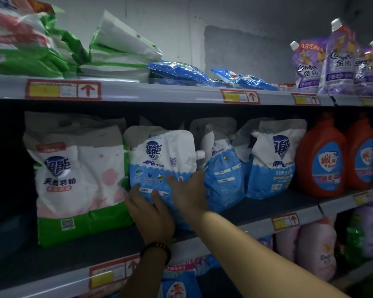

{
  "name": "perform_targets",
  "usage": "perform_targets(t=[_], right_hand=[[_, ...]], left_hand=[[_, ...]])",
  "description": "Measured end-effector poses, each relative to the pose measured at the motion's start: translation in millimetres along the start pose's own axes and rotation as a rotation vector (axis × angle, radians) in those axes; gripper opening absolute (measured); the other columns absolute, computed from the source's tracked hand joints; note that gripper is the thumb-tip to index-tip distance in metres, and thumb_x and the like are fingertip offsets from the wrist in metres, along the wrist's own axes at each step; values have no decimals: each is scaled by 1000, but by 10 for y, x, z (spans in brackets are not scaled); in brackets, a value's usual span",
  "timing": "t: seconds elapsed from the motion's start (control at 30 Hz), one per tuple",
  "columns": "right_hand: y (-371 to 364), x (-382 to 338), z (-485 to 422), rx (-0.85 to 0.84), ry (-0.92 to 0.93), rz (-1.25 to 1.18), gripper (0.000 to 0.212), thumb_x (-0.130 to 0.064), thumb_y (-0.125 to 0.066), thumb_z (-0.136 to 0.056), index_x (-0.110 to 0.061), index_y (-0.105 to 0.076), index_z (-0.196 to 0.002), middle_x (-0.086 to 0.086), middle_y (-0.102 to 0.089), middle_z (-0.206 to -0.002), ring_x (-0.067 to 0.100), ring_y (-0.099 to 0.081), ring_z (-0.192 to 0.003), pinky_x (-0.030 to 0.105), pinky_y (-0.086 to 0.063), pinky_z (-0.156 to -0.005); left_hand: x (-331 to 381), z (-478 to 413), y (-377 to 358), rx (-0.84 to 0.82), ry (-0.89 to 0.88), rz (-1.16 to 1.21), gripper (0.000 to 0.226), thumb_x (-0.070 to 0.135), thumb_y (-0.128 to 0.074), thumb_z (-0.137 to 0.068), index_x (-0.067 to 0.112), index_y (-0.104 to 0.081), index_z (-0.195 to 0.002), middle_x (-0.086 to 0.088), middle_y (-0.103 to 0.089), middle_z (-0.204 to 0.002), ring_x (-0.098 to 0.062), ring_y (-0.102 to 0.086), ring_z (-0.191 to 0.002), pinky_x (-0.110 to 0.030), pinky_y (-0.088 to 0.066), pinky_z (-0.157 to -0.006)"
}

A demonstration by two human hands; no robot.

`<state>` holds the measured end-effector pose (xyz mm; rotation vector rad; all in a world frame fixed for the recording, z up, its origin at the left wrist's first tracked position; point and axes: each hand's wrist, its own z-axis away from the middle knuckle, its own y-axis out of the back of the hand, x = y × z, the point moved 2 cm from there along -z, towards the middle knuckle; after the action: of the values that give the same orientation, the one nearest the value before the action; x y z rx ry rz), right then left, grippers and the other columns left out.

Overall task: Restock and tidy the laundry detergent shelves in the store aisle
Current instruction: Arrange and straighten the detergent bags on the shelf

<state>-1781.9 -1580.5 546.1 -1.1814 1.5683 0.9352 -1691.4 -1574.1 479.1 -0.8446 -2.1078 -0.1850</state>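
Both hands are on a blue-and-white pouch (162, 160) that stands upright on the middle shelf (267, 204), its white spout (199, 154) sticking out to the right. The left hand (151, 211), with a dark bracelet (157, 249) at the wrist, lies spread against the pouch's lower front with its fingers fairly straight. The right hand (190, 190) rests flat on the lower right part of the pouch, thumb spread to the left and fingers reaching toward the pouch's right edge; whether they curl round that edge cannot be told. A large green-and-white bag (73, 179) stands just to the left, touching the pouch. To the right stand two more pouches (271, 162) of the same kind, then red bottles (321, 160). On the top shelf (159, 91) lie green bags (116, 50) and flat blue packs (177, 70), with purple pouches (336, 65) upright at the far right.
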Motion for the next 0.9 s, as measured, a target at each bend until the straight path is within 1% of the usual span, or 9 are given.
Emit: perform_targets(t=[0.1,0.13,0.2,0.3,0.4,0.5,0.67,0.83,0.9], right_hand=[[112,-14,164,74,223,96,34,-37,-74,-92,-18,-48,-103,-2,-67,-94,18,-68,-86,31,-57,-75],[201,-32,172,104,282,123,27,-27,-72,-97,-15,-48,-97,-3,-61,-84,12,-61,-74,18,-48,-63],[427,-42,106,147,346,145,27,-19,-70,-100,-14,-46,-88,-4,-51,-72,5,-46,-61,16,-37,-53],[729,11,-61,173,405,164,31,-21,-72,-99,-14,-45,-84,0,-51,-68,11,-43,-59,26,-38,-56],[842,82,-245,192,473,248,30,-22,-74,-97,-16,-47,-86,0,-53,-65,14,-48,-60,37,-40,-59],[855,126,-506,131,393,326,33,-26,-77,-93,-18,-47,-84,-1,-54,-67,10,-48,-61,27,-34,-56],[875,128,-724,33,285,401,41,-35,-80,-90,-17,-45,-77,-1,-52,-74,22,-53,-77,32,-35,-69],[964,19,-339,-102,256,477,27,-30,-65,-102,-12,-46,-99,-5,-51,-81,22,-52,-89,29,-32,-63],[1052,60,-119,-208,223,426,23,-24,-65,-103,-13,-51,-118,-5,-63,-101,21,-58,-99,18,-41,-67]], left_hand=[[-80,-32,-3,-89,-10,48,54,45,-40,-105,15,-47,-149,-6,-54,-145,-15,-52,-130,-52,-48,-109],[-82,-26,-16,-158,-24,74,56,49,-41,-104,18,-46,-151,0,-55,-147,-12,-53,-132,-52,-48,-111],[-75,1,-88,-372,-76,108,62,57,-45,-103,29,-37,-158,9,-44,-159,-4,-42,-145,-49,-40,-120],[-23,60,-182,-607,-233,-7,79,65,-49,-100,42,-9,-165,15,-9,-174,-3,-1,-160,-44,-12,-131],[11,72,-255,-703,-317,-112,105,70,-60,-91,44,12,-163,9,10,-175,-11,16,-160,-43,-6,-128],[-43,57,-342,-723,-286,-248,118,77,-63,-83,43,18,-161,-4,14,-174,-26,12,-161,-55,-15,-129],[21,14,-398,-770,-194,-378,120,70,-68,-84,36,16,-163,-16,16,-172,-33,12,-160,-55,-11,-129],[142,-24,-288,-929,-119,-613,118,73,-61,-88,36,25,-160,-16,25,-170,-38,14,-159,-57,-9,-129],[186,-62,-173,-986,-119,-637,114,57,-68,-93,35,20,-162,-17,18,-172,-41,2,-160,-57,-18,-128]])
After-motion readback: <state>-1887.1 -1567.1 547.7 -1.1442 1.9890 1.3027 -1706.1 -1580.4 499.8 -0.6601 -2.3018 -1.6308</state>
